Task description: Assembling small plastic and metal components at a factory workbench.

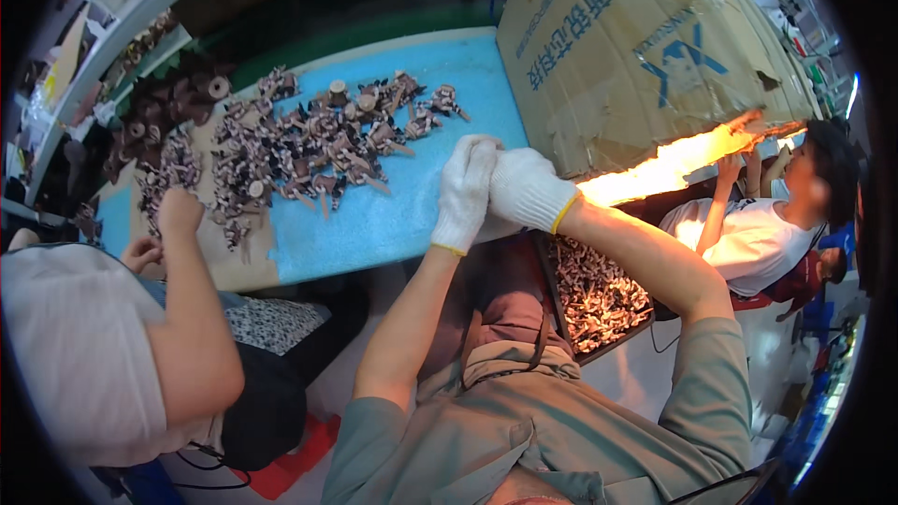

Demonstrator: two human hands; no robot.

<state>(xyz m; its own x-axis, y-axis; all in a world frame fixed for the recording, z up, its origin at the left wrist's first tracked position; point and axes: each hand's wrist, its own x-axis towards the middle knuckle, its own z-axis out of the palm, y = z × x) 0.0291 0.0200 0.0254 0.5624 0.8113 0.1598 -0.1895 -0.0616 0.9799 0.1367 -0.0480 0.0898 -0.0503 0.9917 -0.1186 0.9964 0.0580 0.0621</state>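
Observation:
My left hand (465, 189) and my right hand (530, 189) wear white knit gloves with yellow cuffs. They meet over the front edge of the blue-topped table (374, 237). The fingers of both are closed and pressed together; whatever is between them is hidden. To their left lies a spread of small brown and pink figurine-like parts (341, 136), the nearest a short way from my left glove. Under my right forearm, a dark crate (610, 353) is filled with many similar small pieces (594, 295).
A large cardboard box (613, 56) stands on the table just beyond my right hand. Strong light glares along its lower edge. At the left, a co-worker (103, 346) sits close, with hands at the parts. Bigger brown pieces (178, 103) lie at the far left. Another person (748, 224) is at the right.

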